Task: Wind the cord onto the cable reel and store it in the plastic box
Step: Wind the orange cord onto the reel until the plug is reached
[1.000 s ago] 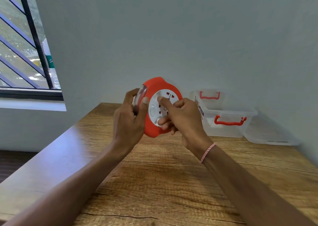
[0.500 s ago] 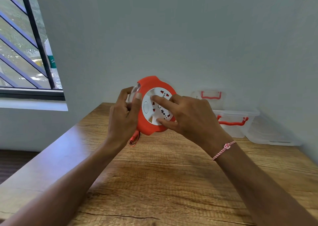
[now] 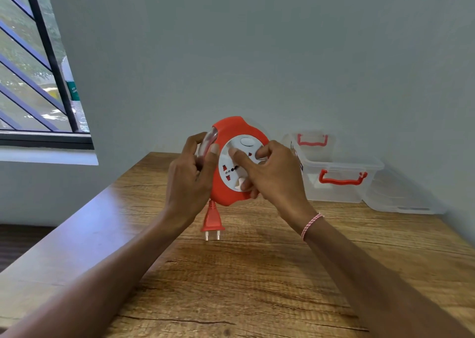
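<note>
The cable reel (image 3: 226, 196), red w/ white socket face, is in the air over the table (image 3: 257, 273), between both my hands, face turned to me. The plug (image 3: 212, 222) hangs just under it on a short piece of cord, pins down; I cannot tell if the pins touch the wood. My left hand (image 3: 189, 180) holds the reel's left edge: fingers curled round the clear rim, thumb on the red front. My right hand (image 3: 276, 180) is on the white face, fingers bent, index tip pressing it, lower fingers at a small white knob. The plastic box (image 3: 339, 180), w/ red handles, stands open to the right by the wall, apart from the reel. Its lid (image 3: 401, 201) lies beside it.
</note>
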`<state>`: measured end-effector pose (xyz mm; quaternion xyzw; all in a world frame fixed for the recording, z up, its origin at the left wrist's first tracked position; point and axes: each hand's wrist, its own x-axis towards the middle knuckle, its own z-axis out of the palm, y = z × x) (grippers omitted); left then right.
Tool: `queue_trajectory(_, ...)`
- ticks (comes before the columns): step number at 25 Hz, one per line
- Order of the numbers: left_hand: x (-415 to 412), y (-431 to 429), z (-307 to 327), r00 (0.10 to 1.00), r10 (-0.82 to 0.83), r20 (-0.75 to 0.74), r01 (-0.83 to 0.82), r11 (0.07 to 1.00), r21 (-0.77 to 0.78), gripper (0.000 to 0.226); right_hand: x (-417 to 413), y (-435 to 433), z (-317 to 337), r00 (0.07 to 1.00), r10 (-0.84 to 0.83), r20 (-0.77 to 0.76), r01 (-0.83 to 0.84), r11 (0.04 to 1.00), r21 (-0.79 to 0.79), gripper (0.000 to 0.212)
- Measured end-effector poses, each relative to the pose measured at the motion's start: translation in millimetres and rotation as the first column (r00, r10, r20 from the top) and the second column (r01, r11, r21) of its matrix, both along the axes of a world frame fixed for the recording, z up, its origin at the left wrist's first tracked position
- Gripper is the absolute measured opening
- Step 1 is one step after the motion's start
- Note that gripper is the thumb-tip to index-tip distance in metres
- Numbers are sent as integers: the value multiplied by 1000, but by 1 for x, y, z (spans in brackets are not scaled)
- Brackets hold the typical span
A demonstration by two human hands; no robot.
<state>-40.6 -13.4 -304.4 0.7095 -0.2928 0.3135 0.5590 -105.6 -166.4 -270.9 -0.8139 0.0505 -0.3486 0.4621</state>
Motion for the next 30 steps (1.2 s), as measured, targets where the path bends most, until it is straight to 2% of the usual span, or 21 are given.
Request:
queue_trajectory(1,1,1,0,1000,0,-23,0,1000,-6,42,0,-5,0,998,-58,32,62,986,-152,50)
queue_trajectory(3,4,4,1,998,5,-57,-6,1000,-22,42,-1,-14,0,983,-113,145,165,888,-429,53)
queue_trajectory(5,5,6,3,996,-4,-84,0,999,-49,38,-3,-20,1,970,-58,234,178,826,-534,50)
queue_trajectory(9,4,7,9,991,-12,-131,-5,992,-126,18,-2,-26,4,945,-35,324,209,829,-519,32)
queue_trajectory(14,5,8,12,980,-33,-198,-12,975,-222,9,2,-27,0,959,-34,280,165,875,-456,27)
queue_trajectory(17,2,8,13,972,-63,-224,9,972,-233,10,6,-27,-2,973,-44,228,114,947,-302,26)
queue_trajectory(19,1,8,12,968,-83,-235,28,973,-230,13,7,-27,-1,983,-40,180,64,989,-132,31)
queue_trajectory(21,1,9,11,960,-110,-256,48,970,-237,16,5,-28,0,995,23,100,-28,999,45,40)
queue_trajectory(23,2,8,9,951,-151,-270,81,964,-251,18,4,-27,-1,992,118,39,-122,982,142,43)
queue_trajectory(25,2,7,6,941,-188,-281,114,959,-261,21,3,-27,-1,993,105,56,-109,992,64,41)
queue_trajectory(27,2,7,5,929,-221,-298,139,952,-274,23,4,-36,1,987,-49,152,67,991,-114,35)
queue_trajectory(29,4,8,5,921,-247,-300,157,943,-295,23,4,-53,3,944,-223,241,290,911,-294,26)
queue_trajectory(30,5,8,5,920,-255,-298,160,938,-306,23,3,-61,3,929,-284,237,357,853,-381,24)
